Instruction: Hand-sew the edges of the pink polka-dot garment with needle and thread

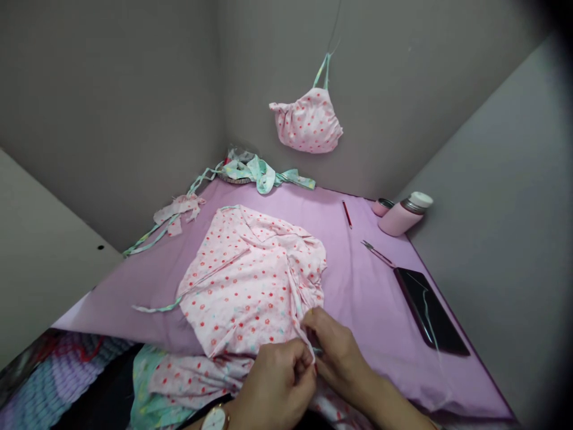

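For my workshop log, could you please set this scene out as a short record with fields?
Left hand: pinching the edge of the red-dotted pink fabric
Right hand: pinching the same edge, beside the left hand
Left wrist: wristwatch
Surface: lilac cloth
On the cloth: red pencil, black phone, pink flask
On the wall: gathered dotted pink piece, hanging

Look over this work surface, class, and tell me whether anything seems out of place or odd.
One thing stands out: a gathered pink polka-dot fabric piece hangs against the wall, suspended by mint straps from a thin line. It looks odd because the large pink dotted cloth lies on the lilac sheet instead.
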Demonstrator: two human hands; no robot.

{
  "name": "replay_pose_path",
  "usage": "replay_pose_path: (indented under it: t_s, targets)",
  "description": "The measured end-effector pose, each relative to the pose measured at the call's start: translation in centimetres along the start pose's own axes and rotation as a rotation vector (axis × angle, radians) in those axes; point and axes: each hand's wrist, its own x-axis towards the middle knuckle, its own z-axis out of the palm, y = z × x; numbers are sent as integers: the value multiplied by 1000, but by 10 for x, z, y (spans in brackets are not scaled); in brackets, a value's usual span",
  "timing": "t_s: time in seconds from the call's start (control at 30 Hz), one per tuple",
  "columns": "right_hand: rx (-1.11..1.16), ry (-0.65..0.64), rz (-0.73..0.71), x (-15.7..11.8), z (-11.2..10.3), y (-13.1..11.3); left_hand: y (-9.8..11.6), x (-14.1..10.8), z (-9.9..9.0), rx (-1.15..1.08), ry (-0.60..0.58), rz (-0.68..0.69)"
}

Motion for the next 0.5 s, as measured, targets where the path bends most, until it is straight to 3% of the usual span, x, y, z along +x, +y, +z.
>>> replay_pose_path:
  t_s: [0.07, 0.13, 0.2, 0.33, 0.4, 0.5]
  targets:
    - [-82, -22, -174, 8, -6, -2, 0, 1, 4, 53, -12, 52]
    - [-100, -114, -242, 15, -8, -3, -1, 3, 10, 121, -8, 130]
    - [-77, -166, -216, 19, -4, -2, 0, 4, 16, 214, 4, 215]
    - [-23, -10, -45, 16, 11, 5, -3, 3, 13, 392, -53, 336]
    - [-1, 33, -18, 13, 17, 7, -6, 1, 2, 343, -19, 290]
    - [-16, 18, -19, 12, 19, 6, -12, 1, -16, 231, 134, 120]
